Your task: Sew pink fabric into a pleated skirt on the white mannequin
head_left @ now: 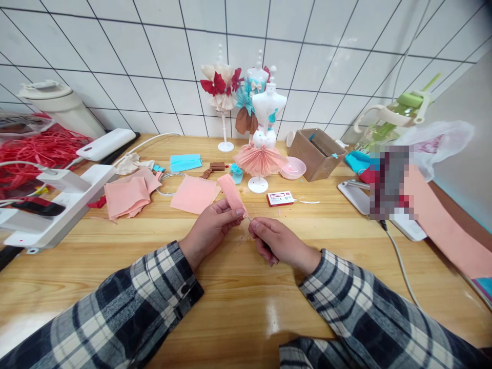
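A folded strip of pink crepe paper is pinched between the thumb and fingers of my left hand, slanting up and away. My right hand is closed around a tool with a thin metal tip and a dark handle. It looks like small scissors, but the fingers hide most of it. Its tip meets the strip's lower end. Tiny pink scraps lie below. Just beyond is a flat pink paper square. A white mannequin wears a pleated pink paper skirt behind my hands.
Two other dressed mannequins stand against the tiled wall. Nearby are a red-and-white box, a pink bowl and a cardboard box. Pink paper pieces and a power strip lie left; a cable runs right.
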The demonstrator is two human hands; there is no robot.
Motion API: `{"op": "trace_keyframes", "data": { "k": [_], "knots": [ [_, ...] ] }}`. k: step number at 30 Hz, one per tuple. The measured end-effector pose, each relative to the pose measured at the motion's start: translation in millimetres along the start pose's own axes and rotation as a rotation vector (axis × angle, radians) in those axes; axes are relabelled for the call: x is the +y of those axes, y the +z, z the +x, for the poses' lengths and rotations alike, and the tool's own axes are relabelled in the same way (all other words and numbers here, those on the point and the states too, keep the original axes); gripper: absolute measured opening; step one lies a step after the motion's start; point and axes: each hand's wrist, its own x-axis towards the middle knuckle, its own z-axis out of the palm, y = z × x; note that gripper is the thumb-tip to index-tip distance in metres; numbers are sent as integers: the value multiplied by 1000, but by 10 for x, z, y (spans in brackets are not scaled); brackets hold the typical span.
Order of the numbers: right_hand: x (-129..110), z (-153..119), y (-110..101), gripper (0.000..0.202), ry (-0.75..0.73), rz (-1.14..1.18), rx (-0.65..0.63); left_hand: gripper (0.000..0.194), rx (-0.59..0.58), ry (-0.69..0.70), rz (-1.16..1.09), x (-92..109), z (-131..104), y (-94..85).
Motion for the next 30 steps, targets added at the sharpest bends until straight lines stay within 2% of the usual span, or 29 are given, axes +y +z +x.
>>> {"op": "trace_keyframes", "data": {
  "k": [19, 30],
  "knots": [
    [-24, -7, 8, 38, 6, -54, -41, 19, -10, -4, -7, -17, 12, -41],
    [94, 31, 63, 43, -63, -44, 99, 21, 42, -2, 29, -13, -5, -14]
  ]
}}
